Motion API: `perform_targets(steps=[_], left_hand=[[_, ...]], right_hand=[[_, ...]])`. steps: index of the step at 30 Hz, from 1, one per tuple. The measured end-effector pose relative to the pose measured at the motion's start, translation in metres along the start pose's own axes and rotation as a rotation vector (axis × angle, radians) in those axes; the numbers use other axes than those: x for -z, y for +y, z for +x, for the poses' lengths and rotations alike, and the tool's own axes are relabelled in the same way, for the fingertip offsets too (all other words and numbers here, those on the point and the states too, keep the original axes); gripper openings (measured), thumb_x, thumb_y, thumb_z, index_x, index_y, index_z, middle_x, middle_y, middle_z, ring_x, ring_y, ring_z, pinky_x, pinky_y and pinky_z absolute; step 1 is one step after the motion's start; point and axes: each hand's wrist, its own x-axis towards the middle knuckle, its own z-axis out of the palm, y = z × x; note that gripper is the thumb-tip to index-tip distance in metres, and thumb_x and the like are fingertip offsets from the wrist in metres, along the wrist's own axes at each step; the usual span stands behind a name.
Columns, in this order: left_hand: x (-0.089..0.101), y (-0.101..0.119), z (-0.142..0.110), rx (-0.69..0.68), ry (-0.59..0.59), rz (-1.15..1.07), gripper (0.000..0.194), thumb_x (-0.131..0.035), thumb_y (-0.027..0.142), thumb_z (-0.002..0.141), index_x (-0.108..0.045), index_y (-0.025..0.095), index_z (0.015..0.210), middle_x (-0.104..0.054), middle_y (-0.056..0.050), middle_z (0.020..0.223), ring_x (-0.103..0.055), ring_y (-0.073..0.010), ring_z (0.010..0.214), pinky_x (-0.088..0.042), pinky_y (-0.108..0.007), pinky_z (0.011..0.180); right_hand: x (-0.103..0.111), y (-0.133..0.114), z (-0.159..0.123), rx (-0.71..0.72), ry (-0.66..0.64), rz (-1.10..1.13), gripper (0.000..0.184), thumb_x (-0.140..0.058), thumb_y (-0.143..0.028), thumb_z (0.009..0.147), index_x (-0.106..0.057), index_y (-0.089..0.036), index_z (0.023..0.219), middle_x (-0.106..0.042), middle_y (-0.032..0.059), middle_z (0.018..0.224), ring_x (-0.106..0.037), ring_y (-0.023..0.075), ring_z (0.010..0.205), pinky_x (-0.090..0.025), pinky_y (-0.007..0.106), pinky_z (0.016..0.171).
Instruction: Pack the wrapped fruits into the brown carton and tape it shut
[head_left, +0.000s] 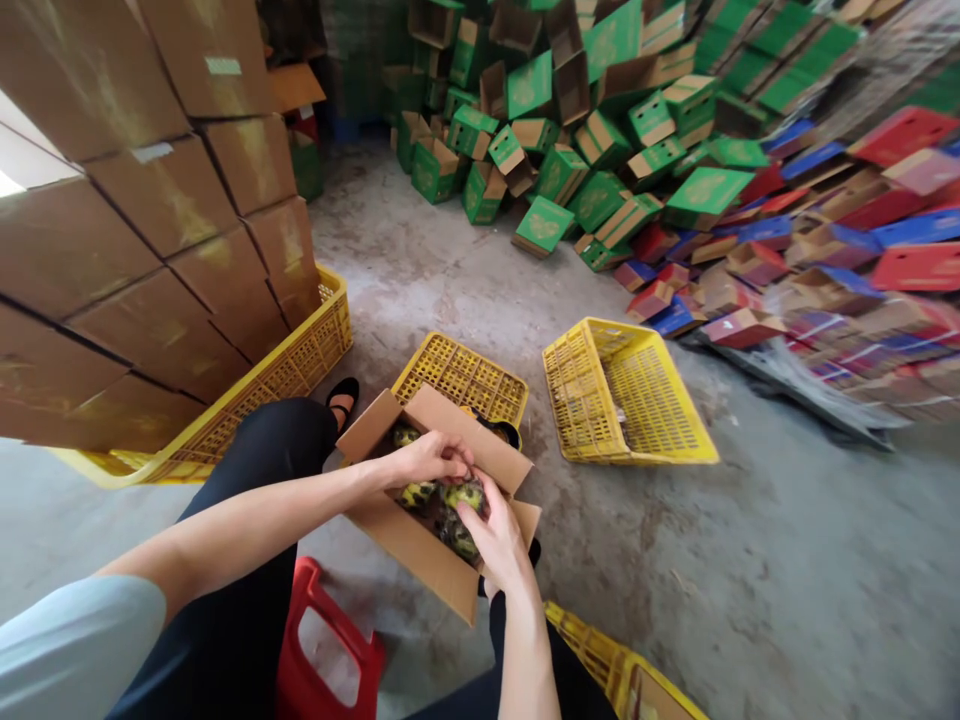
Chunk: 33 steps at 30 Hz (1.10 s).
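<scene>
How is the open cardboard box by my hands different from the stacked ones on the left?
The open box has its flaps spread, while the stacked boxes look closed.
The open box shows yellow-green items inside; the stacked boxes hide any contents.
The open box sits alone, low between your legs, whereas the stacked boxes form a tall wall.
Both are plain brown cardboard.

- Centre: open box (420, 555), produce (465, 495) inside
- 12 o'clock: low crate (461, 370), just beyond the open box
- 2 o'clock: tipped crate (574, 400) on the floor (750, 560); far beyond, second heap (757, 260)
- 1 o'clock, far: first heap (544, 225)
- 10 o'clock: long crate (262, 385), stacked cartons (165, 200) in it
- 7 o'clock: stool (367, 660)
- 5 o'clock: near crate (589, 640)
</scene>
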Motion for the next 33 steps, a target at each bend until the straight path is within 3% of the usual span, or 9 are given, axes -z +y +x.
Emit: perform_targets(steps=[2, 4, 6, 9, 12, 17, 22, 28, 33], left_hand=[[0.006, 0.003, 0.000, -0.031, 0.066, 0.281, 0.018, -0.061, 0.018, 0.089, -0.069, 0.015, 0.106, -0.077, -0.006, 0.097, -0.073, -0.0180, 0.086, -0.056, -0.027, 0.081], [0.009, 0.002, -0.002, -0.029, 0.050, 0.616, 0.022, -0.058, 0.011, 0.088, -0.072, 0.018, 0.102, -0.078, -0.006, 0.100, -0.074, -0.0207, 0.094, -0.055, -0.029, 0.087], [0.007, -0.002, -0.006, -0.004, -0.058, 0.868, 0.025, -0.057, 0.008, 0.088, -0.074, 0.018, 0.103, -0.078, -0.008, 0.105, -0.074, -0.0238, 0.101, -0.056, -0.030, 0.090], [-0.003, -0.012, -0.011, 0.007, -0.206, 1.062, 0.027, -0.060, 0.008, 0.087, -0.072, 0.016, 0.110, -0.075, -0.014, 0.115, -0.074, -0.0271, 0.104, -0.058, -0.031, 0.088], [-0.014, -0.021, -0.012, 0.033, -0.195, 1.118, 0.029, -0.059, 0.009, 0.089, -0.067, 0.014, 0.116, -0.072, -0.017, 0.117, -0.075, -0.0286, 0.104, -0.060, -0.033, 0.087], [-0.019, -0.031, -0.010, 0.100, -0.093, 1.129, 0.030, -0.059, 0.017, 0.094, -0.059, 0.009, 0.124, -0.070, -0.020, 0.117, -0.074, -0.0306, 0.107, -0.060, -0.039, 0.091], [-0.021, -0.036, -0.008, 0.138, -0.070, 1.141, 0.030, -0.055, 0.013, 0.095, -0.058, 0.007, 0.125, -0.074, -0.019, 0.106, -0.076, -0.0309, 0.101, -0.061, -0.041, 0.089], [-0.023, -0.034, -0.008, 0.097, -0.100, 1.130, 0.014, -0.057, 0.014, 0.095, -0.070, 0.011, 0.099, -0.075, -0.018, 0.104, -0.076, -0.0301, 0.102, -0.061, -0.040, 0.091], [-0.014, -0.022, -0.009, 0.064, -0.098, 1.095, 0.019, -0.055, 0.015, 0.094, -0.073, 0.011, 0.100, -0.077, -0.018, 0.103, -0.076, -0.0292, 0.099, -0.061, -0.037, 0.087]], right_hand=[[0.004, -0.001, 0.000, -0.034, 0.010, 0.014, 0.055, -0.061, -0.040, 0.087, -0.061, -0.026, 0.140, -0.067, 0.0083, 0.143, -0.061, 0.0293, 0.133, -0.044, 0.046, 0.117], [0.008, -0.002, -0.001, -0.075, 0.027, 0.039, 0.046, -0.060, -0.038, 0.083, -0.067, -0.026, 0.127, -0.072, 0.0076, 0.134, -0.066, 0.0297, 0.124, -0.047, 0.044, 0.111], [0.013, -0.002, -0.002, -0.093, 0.069, 0.073, 0.036, -0.057, -0.035, 0.079, -0.071, -0.026, 0.111, -0.075, 0.0066, 0.128, -0.068, 0.0299, 0.119, -0.050, 0.043, 0.105], [0.016, 0.002, -0.002, -0.076, 0.161, 0.135, 0.025, -0.054, -0.032, 0.072, -0.071, -0.025, 0.089, -0.075, 0.0064, 0.126, -0.066, 0.0309, 0.121, -0.049, 0.040, 0.103], [0.018, 0.007, -0.001, -0.110, 0.218, 0.198, 0.023, -0.054, -0.032, 0.068, -0.071, -0.025, 0.082, -0.076, 0.0057, 0.125, -0.066, 0.0312, 0.121, -0.050, 0.038, 0.098], [0.016, 0.004, -0.001, -0.228, 0.241, 0.385, 0.043, -0.053, -0.034, 0.069, -0.072, -0.026, 0.106, -0.077, 0.0049, 0.121, -0.072, 0.0279, 0.103, -0.057, 0.033, 0.077], [0.015, -0.001, -0.002, -0.274, 0.248, 0.515, 0.056, -0.057, -0.035, 0.071, -0.064, -0.029, 0.125, -0.072, 0.0059, 0.134, -0.073, 0.0271, 0.106, -0.058, 0.032, 0.072], [0.018, 0.008, -0.003, -0.148, 0.252, 0.276, 0.039, -0.052, -0.035, 0.072, -0.075, -0.023, 0.101, -0.077, 0.0072, 0.121, -0.068, 0.0302, 0.115, -0.054, 0.036, 0.093], [0.018, 0.007, -0.002, -0.081, 0.172, 0.033, 0.036, -0.047, -0.036, 0.079, -0.076, -0.024, 0.096, -0.078, 0.0066, 0.115, -0.069, 0.0292, 0.111, -0.051, 0.038, 0.099]])
